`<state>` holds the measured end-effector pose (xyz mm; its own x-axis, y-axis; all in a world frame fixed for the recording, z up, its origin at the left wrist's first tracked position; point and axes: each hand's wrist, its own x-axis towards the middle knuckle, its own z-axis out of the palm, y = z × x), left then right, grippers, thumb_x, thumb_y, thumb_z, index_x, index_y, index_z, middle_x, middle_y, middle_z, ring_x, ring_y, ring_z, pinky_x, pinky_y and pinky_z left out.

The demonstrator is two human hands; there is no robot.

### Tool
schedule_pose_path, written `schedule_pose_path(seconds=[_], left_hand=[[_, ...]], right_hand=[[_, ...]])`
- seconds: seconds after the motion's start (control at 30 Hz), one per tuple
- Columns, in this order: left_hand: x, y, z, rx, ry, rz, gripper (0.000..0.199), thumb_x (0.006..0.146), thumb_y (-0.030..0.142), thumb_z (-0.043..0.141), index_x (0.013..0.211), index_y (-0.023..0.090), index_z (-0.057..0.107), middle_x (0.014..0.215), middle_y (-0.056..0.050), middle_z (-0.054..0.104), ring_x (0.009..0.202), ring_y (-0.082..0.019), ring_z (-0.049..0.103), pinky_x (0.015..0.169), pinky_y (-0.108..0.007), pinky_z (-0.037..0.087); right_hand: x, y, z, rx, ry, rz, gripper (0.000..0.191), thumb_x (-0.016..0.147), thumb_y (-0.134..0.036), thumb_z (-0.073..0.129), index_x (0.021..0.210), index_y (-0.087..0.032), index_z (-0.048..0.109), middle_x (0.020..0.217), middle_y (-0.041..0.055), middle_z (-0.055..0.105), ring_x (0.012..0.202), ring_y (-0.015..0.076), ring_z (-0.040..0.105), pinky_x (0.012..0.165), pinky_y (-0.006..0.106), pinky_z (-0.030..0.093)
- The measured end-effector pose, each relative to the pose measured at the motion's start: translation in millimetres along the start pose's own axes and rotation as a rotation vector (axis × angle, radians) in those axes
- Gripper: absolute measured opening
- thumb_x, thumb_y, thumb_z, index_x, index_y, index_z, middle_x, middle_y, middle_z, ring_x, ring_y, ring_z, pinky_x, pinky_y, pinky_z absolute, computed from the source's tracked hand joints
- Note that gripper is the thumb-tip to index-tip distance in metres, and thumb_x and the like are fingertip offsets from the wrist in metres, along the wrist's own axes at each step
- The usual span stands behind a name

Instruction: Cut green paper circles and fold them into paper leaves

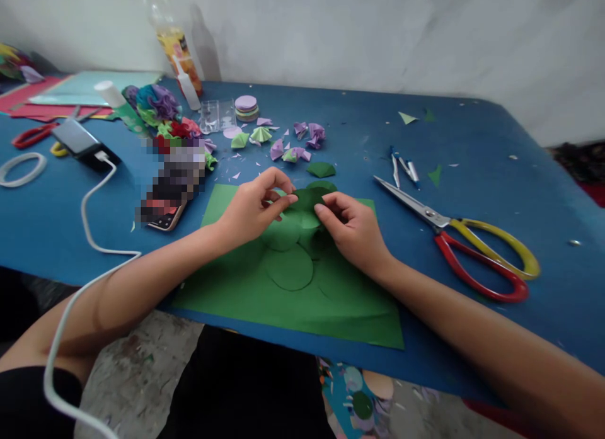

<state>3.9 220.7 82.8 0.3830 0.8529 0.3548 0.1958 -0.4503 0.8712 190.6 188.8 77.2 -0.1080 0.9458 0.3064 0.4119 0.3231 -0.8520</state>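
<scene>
Between both hands is a dark green paper piece (309, 198), pinched at its left edge by my left hand (258, 203) and at its right edge by my right hand (352, 228). Beneath them lies a green paper sheet (236, 288) with loose green paper circles (290, 267) on it, some partly hidden by my fingers. A folded dark green paper piece (321, 169) rests just beyond the sheet. Large scissors (430, 215) with one red and one yellow handle lie spread to the right of my right hand.
Left stand a phone (165, 206), a cabled black device (82, 143), a white tape roll (21, 168) and a glue bottle (120, 105). Behind are folded purple and green papers (295, 152), a paper-circle stack (246, 107) and a drink bottle (174, 45). A compass (404, 168) lies right.
</scene>
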Motion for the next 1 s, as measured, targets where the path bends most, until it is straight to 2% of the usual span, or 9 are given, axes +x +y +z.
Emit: schedule_pose_path(seconds=[0.1, 0.23, 0.33, 0.63, 1.0], left_hand=[[-0.2, 0.7, -1.5, 0.104, -0.020, 0.104, 0.007, 0.077, 0.017, 0.065, 0.080, 0.015, 0.058, 0.087, -0.003, 0.063, 0.062, -0.006, 0.057, 0.049, -0.013, 0.049], [-0.3, -0.2, -1.7, 0.199, -0.065, 0.213, 0.017, 0.078, 0.012, 0.063, 0.095, 0.014, 0.067, 0.095, -0.006, 0.065, 0.064, -0.005, 0.054, 0.053, -0.013, 0.051], [-0.4, -2.4, -0.7, 0.212, -0.036, 0.227, 0.023, 0.079, 0.012, 0.062, 0.102, 0.012, 0.066, 0.099, -0.008, 0.065, 0.062, -0.004, 0.054, 0.056, -0.014, 0.053], [-1.8, -5.6, 0.9, 0.290, -0.062, 0.303, 0.024, 0.081, 0.013, 0.059, 0.104, 0.014, 0.066, 0.101, -0.007, 0.065, 0.061, -0.004, 0.056, 0.059, -0.016, 0.056], [-2.8, -3.1, 1.5, 0.283, -0.056, 0.344, 0.024, 0.081, 0.010, 0.060, 0.104, 0.012, 0.066, 0.101, -0.007, 0.065, 0.061, -0.004, 0.056, 0.061, -0.015, 0.056]], right_hand=[[0.2, -0.7, -0.5, 0.070, 0.044, 0.055, 0.009, 0.082, -0.027, 0.055, 0.076, -0.021, 0.052, 0.058, -0.0044, 0.050, 0.050, 0.0102, 0.048, 0.047, 0.023, 0.036], [0.2, 0.1, 0.1, 0.084, 0.007, 0.050, 0.010, 0.079, -0.029, 0.062, 0.081, -0.019, 0.058, 0.066, -0.0023, 0.058, 0.056, 0.0109, 0.053, 0.051, 0.023, 0.040], [-0.7, 0.5, 0.9, 0.037, -0.027, 0.025, 0.013, 0.078, -0.030, 0.065, 0.082, -0.018, 0.062, 0.066, -0.0018, 0.059, 0.056, 0.0112, 0.052, 0.052, 0.024, 0.040], [-5.3, 0.5, 0.9, -0.265, 0.033, -0.161, 0.010, 0.082, -0.027, 0.060, 0.077, -0.019, 0.063, 0.062, -0.0013, 0.060, 0.055, 0.0127, 0.053, 0.057, 0.026, 0.041], [-4.4, 2.5, -0.1, -0.288, 0.073, -0.171, 0.010, 0.082, -0.026, 0.061, 0.076, -0.018, 0.064, 0.057, -0.0025, 0.056, 0.051, 0.0116, 0.051, 0.053, 0.024, 0.038]])
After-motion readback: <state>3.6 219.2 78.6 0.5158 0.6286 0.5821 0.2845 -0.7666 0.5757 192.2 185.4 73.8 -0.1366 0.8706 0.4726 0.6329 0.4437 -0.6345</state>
